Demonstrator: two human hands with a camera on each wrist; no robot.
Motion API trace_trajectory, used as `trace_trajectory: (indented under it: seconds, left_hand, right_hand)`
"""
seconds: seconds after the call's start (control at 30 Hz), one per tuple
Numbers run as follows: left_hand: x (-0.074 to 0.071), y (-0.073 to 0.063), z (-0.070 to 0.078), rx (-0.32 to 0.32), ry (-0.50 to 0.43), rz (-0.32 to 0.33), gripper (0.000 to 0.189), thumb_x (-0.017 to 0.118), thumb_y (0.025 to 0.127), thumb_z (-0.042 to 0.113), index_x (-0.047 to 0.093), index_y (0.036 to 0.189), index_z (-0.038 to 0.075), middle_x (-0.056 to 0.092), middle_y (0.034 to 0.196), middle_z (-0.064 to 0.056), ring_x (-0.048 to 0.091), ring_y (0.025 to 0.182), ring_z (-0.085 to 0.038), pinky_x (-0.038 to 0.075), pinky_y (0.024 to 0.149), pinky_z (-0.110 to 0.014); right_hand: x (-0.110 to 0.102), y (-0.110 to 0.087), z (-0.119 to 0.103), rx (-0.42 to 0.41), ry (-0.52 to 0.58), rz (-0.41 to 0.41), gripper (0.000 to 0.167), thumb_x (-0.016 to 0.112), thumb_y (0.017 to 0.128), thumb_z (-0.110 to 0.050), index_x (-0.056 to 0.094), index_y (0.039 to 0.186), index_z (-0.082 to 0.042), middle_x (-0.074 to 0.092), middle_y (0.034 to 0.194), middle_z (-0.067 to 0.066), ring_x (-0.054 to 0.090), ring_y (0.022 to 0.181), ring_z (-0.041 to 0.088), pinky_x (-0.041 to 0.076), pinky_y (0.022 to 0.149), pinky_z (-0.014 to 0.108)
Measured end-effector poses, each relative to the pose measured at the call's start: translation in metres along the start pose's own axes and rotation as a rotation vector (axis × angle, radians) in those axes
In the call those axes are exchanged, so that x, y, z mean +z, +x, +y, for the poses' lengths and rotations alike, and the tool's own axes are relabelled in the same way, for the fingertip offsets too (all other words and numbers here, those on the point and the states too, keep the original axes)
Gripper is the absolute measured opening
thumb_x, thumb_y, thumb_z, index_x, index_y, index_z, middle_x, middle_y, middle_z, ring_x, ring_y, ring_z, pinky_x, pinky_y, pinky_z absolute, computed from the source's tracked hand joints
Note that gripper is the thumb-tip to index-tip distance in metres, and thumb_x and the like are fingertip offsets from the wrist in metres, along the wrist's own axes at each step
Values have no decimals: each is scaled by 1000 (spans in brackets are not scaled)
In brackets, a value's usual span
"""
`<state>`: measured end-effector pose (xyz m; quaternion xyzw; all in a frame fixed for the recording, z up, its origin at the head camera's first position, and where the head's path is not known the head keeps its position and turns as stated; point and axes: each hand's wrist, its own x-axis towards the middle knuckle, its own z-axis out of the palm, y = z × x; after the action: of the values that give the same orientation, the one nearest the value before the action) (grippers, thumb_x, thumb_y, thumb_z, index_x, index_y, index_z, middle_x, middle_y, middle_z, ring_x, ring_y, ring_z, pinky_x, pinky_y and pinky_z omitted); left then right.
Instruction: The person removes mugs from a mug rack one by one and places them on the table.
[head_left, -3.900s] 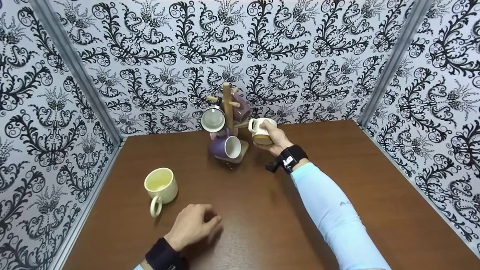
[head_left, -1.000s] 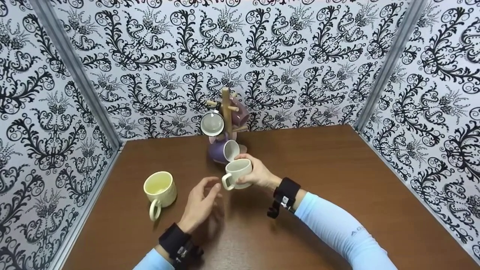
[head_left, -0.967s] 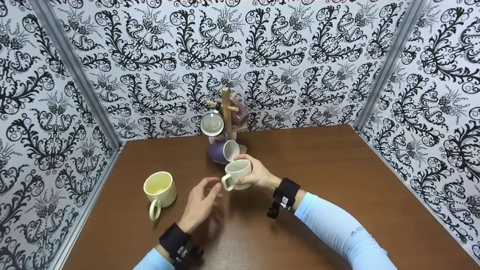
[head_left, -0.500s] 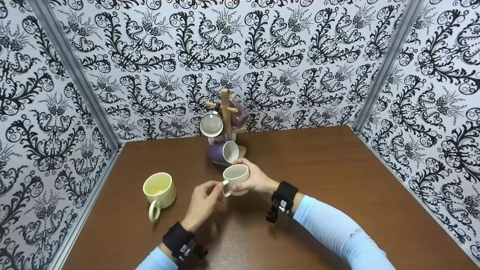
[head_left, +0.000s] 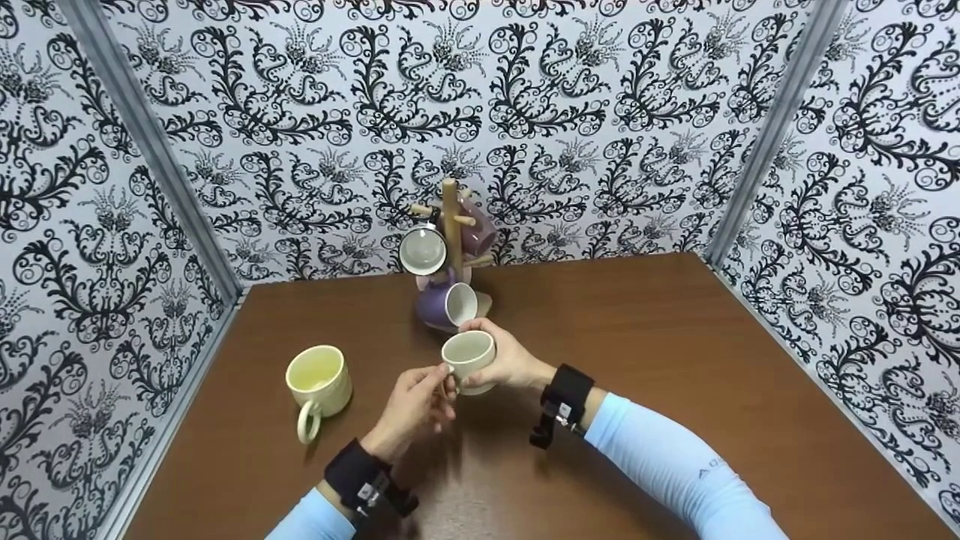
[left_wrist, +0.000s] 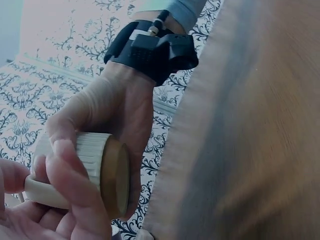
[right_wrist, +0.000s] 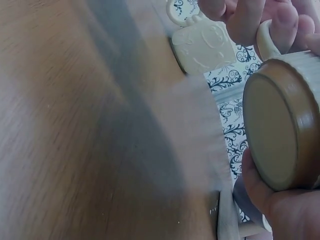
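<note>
A white ribbed mug (head_left: 466,358) with a tan base is held above the table between both hands. My right hand (head_left: 511,361) grips its body from the right side. On the other side, my left hand (head_left: 415,403) holds the handle, with fingers curled through and around it, as the left wrist view shows at the handle (left_wrist: 47,192). The mug's brown underside (right_wrist: 272,130) faces the right wrist camera, clear of the tabletop. A pale yellow mug (head_left: 321,382) stands upright to the left, its handle towards the front.
Behind the hands stands a wooden mug tree (head_left: 450,217). On it hang a white-lined mug (head_left: 423,250), a purple mug (head_left: 442,304) and a mauve mug (head_left: 477,229). Patterned walls (head_left: 465,97) enclose the brown table (head_left: 637,322) at the back and sides.
My right hand has brought the white mug from beside the mug tree towards the front and turned it upright. My left hand has moved up and taken hold of its handle.
</note>
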<state>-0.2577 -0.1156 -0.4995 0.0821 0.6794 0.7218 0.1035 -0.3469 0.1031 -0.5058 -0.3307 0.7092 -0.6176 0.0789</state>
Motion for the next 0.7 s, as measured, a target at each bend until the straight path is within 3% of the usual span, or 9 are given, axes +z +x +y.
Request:
trace_trajectory:
  seconds: [0.1, 0.27, 0.37, 0.53, 0.7]
  left_hand:
    - [0, 1, 0, -53, -56, -41, 39, 49, 118, 29, 61, 84, 14, 60, 74, 6, 60, 54, -7, 46, 46, -22]
    - [1, 1, -1, -87, -118, -56, 41, 43, 119, 27, 53, 80, 16, 49, 69, 9, 38, 49, -3, 34, 46, -24]
    - [4, 1, -2, -62, -123, -20, 41, 42, 118, 24, 51, 79, 15, 45, 68, 9, 30, 49, -2, 26, 46, -23]
    - [11, -2, -1, -1, -120, 47, 41, 43, 118, 18, 49, 78, 13, 43, 66, 8, 31, 49, -1, 23, 45, -21]
    - [12, -5, -1, 14, -93, 94, 42, 43, 118, 19, 47, 77, 14, 42, 63, 9, 31, 48, -2, 24, 44, -21]
  right_hand:
    - [1, -1, 1, -2, 19, -10, 83, 90, 73, -1, 49, 144, 13, 72, 126, 7, 70, 113, 11, 60, 99, 24]
    - [4, -1, 4, -8, 24, -17, 85, 90, 73, -3, 48, 145, 13, 71, 124, 0, 69, 113, 11, 59, 99, 24]
    - [5, -1, 4, -13, 42, -16, 86, 91, 73, -3, 46, 145, 14, 71, 124, -4, 69, 113, 10, 59, 98, 24]
    - [7, -1, 3, -19, 89, -28, 90, 94, 74, -1, 42, 146, 17, 71, 123, -8, 70, 114, 8, 60, 98, 23]
    - [8, 0, 0, -1, 65, -36, 90, 94, 76, 0, 44, 149, 13, 70, 128, 1, 69, 117, 10, 60, 101, 24]
